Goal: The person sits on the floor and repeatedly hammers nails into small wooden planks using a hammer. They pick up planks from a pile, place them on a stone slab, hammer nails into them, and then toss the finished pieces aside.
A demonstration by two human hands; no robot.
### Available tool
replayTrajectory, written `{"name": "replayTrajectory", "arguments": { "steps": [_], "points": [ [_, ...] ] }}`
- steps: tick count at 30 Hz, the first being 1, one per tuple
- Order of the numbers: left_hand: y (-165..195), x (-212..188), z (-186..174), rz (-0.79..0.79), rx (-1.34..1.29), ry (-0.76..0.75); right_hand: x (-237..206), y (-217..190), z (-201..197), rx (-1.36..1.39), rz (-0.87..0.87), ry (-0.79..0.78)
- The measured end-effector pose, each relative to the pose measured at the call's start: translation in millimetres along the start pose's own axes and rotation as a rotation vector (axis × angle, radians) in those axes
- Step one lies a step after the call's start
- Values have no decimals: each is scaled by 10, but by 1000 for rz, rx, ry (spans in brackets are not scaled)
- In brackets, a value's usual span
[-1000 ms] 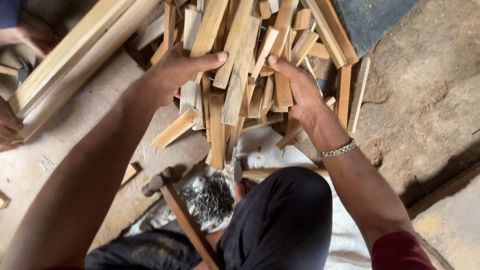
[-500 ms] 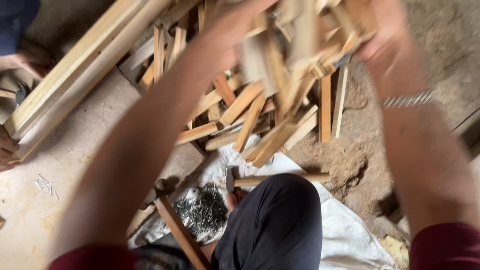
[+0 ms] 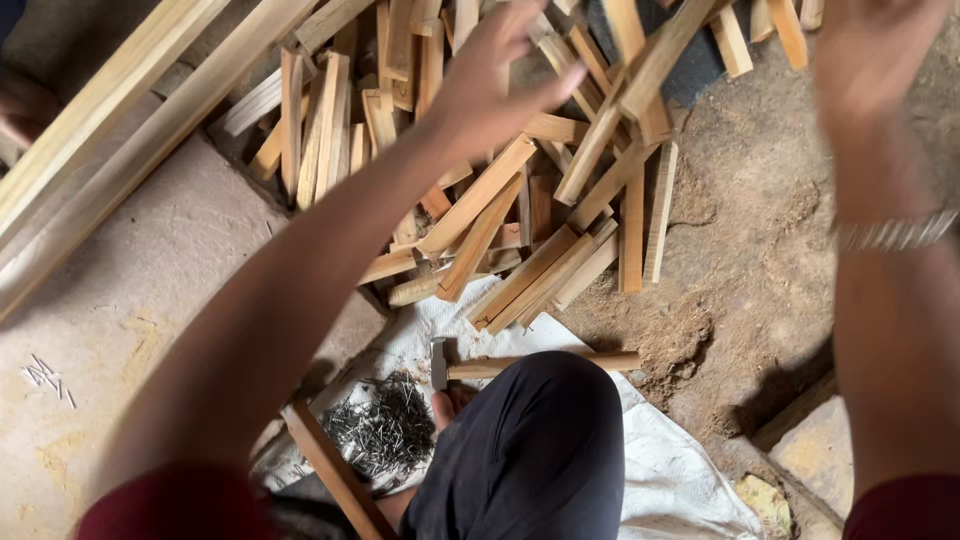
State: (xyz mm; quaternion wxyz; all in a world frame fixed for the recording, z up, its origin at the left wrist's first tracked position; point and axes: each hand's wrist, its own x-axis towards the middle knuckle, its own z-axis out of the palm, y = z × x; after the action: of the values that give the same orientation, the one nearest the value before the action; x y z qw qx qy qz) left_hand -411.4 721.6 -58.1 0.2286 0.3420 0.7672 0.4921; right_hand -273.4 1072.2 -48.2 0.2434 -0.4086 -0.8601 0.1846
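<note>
Wood pieces: a loose heap of short pale offcuts [image 3: 520, 220] lies on the ground ahead of the person, directly under both raised hands.
Left hand: the left hand [image 3: 490, 85] hovers above the heap, palm down, its grip wide with fingers spread and nothing in it; motion blur softens its outline.
Right hand: the right hand [image 3: 870, 60] is raised at the upper right, blurred and partly cut off by the top edge; its grip looks loose and empty, though the fingertips cannot be made out.
Bracelet: a metal bracelet [image 3: 895, 232] circles the right wrist, smeared by blur.
Hidden: the left forearm crosses the heap and covers part of it; the heap's far end runs out of view at the top.
Long boards: long pale planks [image 3: 110, 150] lie slanted at the upper left, cut off by the edge.
Hammer: a wooden-handled hammer [image 3: 530, 364] rests on a white sack [image 3: 680, 470], just beyond the dark-trousered knee [image 3: 530, 450].
Nails: a dark pile of nails [image 3: 385, 430] sits on the sack near the hammer head; a few loose nails [image 3: 45, 375] lie well apart on the floor at the left.
Other person: a hand [image 3: 25, 105] shows at the far left edge, mostly hidden behind the planks.
</note>
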Motion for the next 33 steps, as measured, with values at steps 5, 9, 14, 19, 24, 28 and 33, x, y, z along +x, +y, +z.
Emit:
{"name": "replayTrajectory", "arguments": {
  "steps": [5, 9, 14, 19, 24, 28, 33],
  "points": [
    [24, -1304, -407, -213, 312, 56, -1262, 274, -88, 280, 20, -311],
    [-99, -1772, -400, -440, 573, 81, -1785, -11, -67, 323, 393, -659],
    [-159, -1761, -194, -633, 521, -100, -1850, -377, 48, 55, 420, -840],
    [-93, -1686, 31, -834, 263, 43, -1901, -397, 356, -57, 358, -791],
    [-378, -1554, 164, -715, -234, 428, -1990, -269, 556, 295, 393, -705],
    [-690, -1417, 182, -853, -273, 287, -2034, -228, 479, 694, 473, -679],
    [-779, -1365, 261, -928, -205, 328, -2033, -418, 450, 590, 574, -711]
  ]
}}
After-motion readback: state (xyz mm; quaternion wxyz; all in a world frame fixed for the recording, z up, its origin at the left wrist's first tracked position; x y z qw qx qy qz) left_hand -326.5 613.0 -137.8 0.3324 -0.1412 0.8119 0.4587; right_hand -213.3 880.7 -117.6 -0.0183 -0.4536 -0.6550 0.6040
